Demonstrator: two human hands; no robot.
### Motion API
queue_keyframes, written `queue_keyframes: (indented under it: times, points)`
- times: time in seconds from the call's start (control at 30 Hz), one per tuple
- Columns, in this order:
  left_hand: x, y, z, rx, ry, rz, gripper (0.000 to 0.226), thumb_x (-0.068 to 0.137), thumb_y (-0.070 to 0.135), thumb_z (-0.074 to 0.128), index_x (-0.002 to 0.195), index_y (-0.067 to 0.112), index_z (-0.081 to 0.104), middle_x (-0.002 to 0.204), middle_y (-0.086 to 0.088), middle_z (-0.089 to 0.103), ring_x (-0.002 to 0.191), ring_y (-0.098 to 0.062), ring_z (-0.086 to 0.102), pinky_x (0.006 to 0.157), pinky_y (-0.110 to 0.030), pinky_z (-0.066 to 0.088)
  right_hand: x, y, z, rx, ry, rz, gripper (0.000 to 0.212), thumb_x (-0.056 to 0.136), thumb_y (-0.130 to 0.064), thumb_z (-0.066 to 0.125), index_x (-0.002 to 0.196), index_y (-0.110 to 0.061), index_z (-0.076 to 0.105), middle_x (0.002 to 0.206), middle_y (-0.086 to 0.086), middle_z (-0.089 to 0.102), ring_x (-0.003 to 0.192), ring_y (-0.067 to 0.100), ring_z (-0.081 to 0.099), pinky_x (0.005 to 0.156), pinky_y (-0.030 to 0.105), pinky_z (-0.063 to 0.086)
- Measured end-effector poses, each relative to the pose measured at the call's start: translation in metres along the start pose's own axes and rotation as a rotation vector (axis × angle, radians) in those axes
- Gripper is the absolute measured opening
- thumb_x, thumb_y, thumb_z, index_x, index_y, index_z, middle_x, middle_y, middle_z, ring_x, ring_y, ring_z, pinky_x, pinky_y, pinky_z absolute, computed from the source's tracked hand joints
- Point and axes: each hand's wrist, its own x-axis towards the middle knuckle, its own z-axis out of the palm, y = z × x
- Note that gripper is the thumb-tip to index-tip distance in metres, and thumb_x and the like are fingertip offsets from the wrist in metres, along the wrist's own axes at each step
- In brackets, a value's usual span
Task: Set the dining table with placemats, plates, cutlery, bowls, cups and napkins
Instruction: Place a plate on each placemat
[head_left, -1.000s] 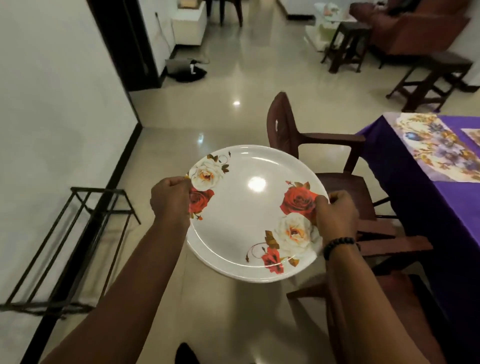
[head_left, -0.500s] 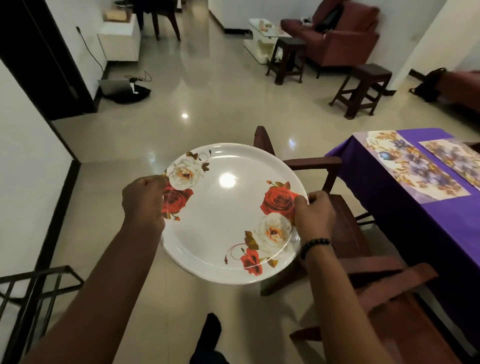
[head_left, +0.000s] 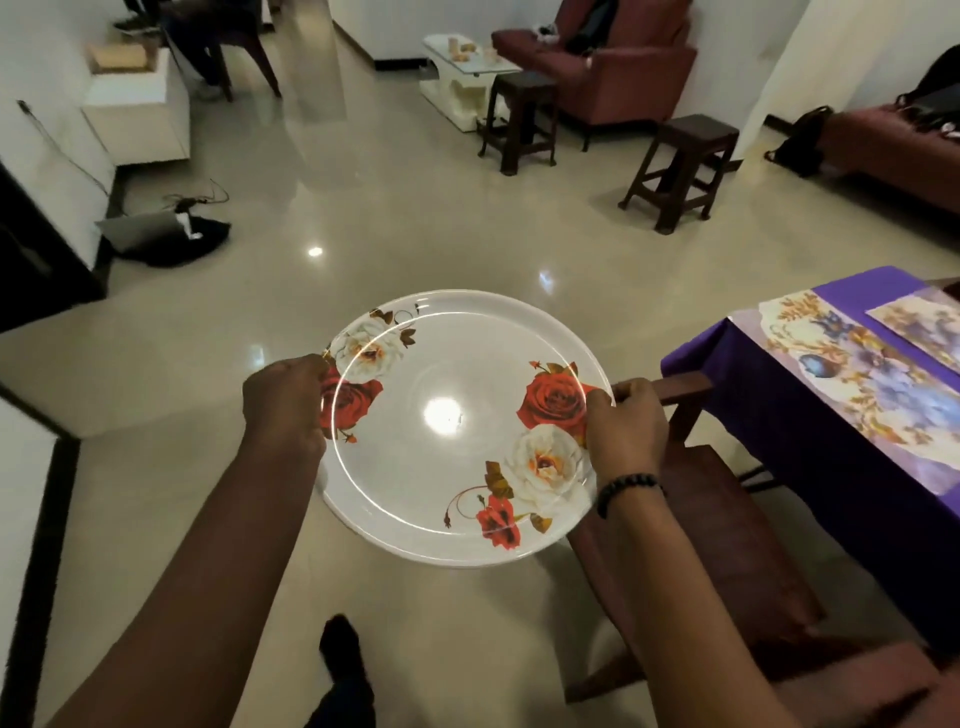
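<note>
Plate (head_left: 457, 457) sits between both hands, left hand (head_left: 285, 405) on its left rim, right hand (head_left: 626, 431) on the right. Chair (head_left: 727, 519) just right of it, tabletop (head_left: 779, 384) further right with 2 placemats (head_left: 862, 374) on it. 2 stools (head_left: 680, 171) behind.

Both forearms are bare and sleeveless, the right wrist wears a black beaded bracelet (head_left: 626, 490), and one foot (head_left: 340, 642) looks dark-socked, perhaps.

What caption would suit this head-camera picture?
Both hands, left hand and right hand, grip a rose-patterned plate near the purple-clothed dining table.
</note>
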Motion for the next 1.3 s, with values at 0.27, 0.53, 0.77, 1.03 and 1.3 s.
queue_keyframes:
  times: [0.27, 0.53, 0.77, 1.03, 1.3]
  points:
    - [0.159, 0.053, 0.098, 0.019, -0.311, -0.071, 0.05, 0.045, 0.027, 0.072, 0.09, 0.005, 0.074, 0.087, -0.019, 0.074, 0.077, -0.037, 0.074, 0.067, -0.056, 0.059, 0.097, -0.052, 0.09, -0.046, 0.164, 0.118, 0.018, 0.088, -0.019, 0.056, 0.101, -0.007, 0.057, 0.095, 0.006, 0.056, 0.094, 0.026, 0.056, 0.073, 0.028, 0.039]
    - [0.273, 0.08, 0.223, 0.089, -0.525, -0.107, 0.04, 0.062, 0.022, 0.066, 0.096, 0.003, 0.073, 0.09, -0.019, 0.074, 0.076, -0.037, 0.074, 0.069, -0.054, 0.059, 0.187, -0.056, 0.144, -0.063, 0.336, 0.28, 0.021, 0.086, -0.019, 0.056, 0.101, -0.005, 0.06, 0.101, 0.011, 0.061, 0.094, 0.029, 0.057, 0.074, 0.03, 0.041]
    - [0.338, 0.084, 0.381, 0.246, -0.646, -0.045, 0.032, 0.057, 0.023, 0.069, 0.087, 0.014, 0.076, 0.089, -0.016, 0.075, 0.078, -0.039, 0.073, 0.068, -0.057, 0.059, 0.299, -0.043, 0.155, -0.057, 0.49, 0.405, 0.018, 0.09, -0.017, 0.055, 0.101, -0.004, 0.059, 0.084, -0.003, 0.046, 0.085, 0.017, 0.043, 0.066, 0.023, 0.027]
    - [0.329, 0.105, 0.546, 0.398, -0.794, 0.048, 0.02, 0.07, 0.014, 0.072, 0.091, 0.014, 0.074, 0.089, -0.009, 0.074, 0.075, -0.028, 0.074, 0.06, -0.053, 0.061, 0.412, -0.025, 0.125, -0.081, 0.637, 0.541, 0.016, 0.089, -0.019, 0.057, 0.097, -0.006, 0.057, 0.103, 0.014, 0.062, 0.088, 0.03, 0.055, 0.066, 0.03, 0.035]
    - [0.307, 0.083, 0.718, 0.531, -1.077, 0.032, 0.021, 0.071, 0.023, 0.065, 0.088, 0.013, 0.074, 0.086, -0.012, 0.075, 0.074, -0.032, 0.073, 0.064, -0.047, 0.061, 0.488, 0.017, 0.086, -0.1, 0.829, 0.726, 0.015, 0.089, -0.019, 0.056, 0.094, -0.004, 0.056, 0.1, 0.015, 0.061, 0.085, 0.032, 0.057, 0.065, 0.033, 0.041]
